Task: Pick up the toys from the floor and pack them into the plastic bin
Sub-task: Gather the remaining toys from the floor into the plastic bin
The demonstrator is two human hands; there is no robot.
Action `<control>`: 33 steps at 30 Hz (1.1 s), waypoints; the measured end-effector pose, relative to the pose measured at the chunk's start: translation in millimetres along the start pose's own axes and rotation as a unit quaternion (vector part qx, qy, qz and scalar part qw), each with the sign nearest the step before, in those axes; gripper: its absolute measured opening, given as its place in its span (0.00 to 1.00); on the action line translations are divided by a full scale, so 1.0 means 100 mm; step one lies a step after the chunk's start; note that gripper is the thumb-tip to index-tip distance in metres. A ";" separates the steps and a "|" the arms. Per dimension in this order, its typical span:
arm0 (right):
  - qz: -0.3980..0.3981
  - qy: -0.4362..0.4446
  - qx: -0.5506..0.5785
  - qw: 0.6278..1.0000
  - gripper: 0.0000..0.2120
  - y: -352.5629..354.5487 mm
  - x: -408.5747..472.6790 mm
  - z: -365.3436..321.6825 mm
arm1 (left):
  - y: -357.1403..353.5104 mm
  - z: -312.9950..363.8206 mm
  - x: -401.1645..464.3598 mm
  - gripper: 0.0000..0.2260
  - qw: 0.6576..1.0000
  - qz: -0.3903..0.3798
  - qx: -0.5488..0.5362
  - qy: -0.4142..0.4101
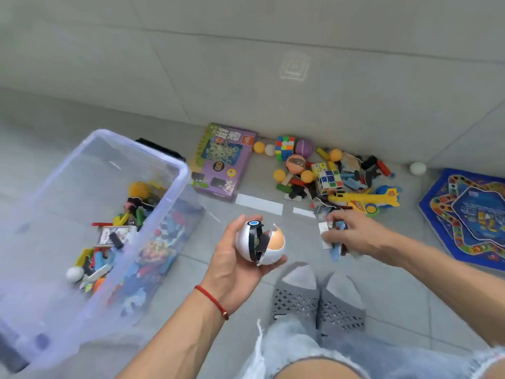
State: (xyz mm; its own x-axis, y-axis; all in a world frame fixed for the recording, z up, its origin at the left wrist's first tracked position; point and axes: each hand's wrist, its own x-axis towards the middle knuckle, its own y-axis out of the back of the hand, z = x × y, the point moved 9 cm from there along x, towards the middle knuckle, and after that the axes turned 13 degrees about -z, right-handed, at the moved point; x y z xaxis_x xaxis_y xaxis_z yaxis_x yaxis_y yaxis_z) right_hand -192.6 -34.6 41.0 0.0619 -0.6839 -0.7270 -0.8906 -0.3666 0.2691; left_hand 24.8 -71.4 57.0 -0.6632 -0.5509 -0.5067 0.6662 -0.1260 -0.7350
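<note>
The left hand (pixel 235 258) cups a white toy ball (pixel 259 242), hinged partly open, ready for the plastic bin (pixel 175 170) just to its left. The right hand (pixel 347 233) grips small card pieces (pixel 325 233) beside the toy pile (pixel 336 176) on the floor (pixel 191 283).

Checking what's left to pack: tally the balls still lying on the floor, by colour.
Small orange balls: 4
White balls: 2
Purple ball: 1
Larger orange printed ball: 1
Total: 8 in view
</note>
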 end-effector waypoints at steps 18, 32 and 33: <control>-0.211 0.126 0.329 0.912 0.30 -1.92 0.17 -3.80 | 1.17 2.10 -2.51 0.16 0.920 0.214 -0.114 -0.308; -0.077 0.027 0.173 0.981 0.19 0.10 -0.14 -1.91 | 0.19 1.16 -1.14 0.12 0.961 0.145 0.171 -0.161; -0.043 0.009 0.168 0.985 0.18 0.29 -0.11 -1.61 | 0.12 0.97 -0.90 0.12 0.963 0.139 0.191 -0.127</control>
State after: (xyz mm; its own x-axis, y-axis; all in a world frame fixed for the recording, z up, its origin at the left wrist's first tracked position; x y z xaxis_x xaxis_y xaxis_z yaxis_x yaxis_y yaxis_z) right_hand -146.2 -139.0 158.5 0.1482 -0.6721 -0.7255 -0.9805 -0.1956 -0.0191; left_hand 125.8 -103.4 137.5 -0.3685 -0.7846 -0.4986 0.9150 -0.2116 -0.3434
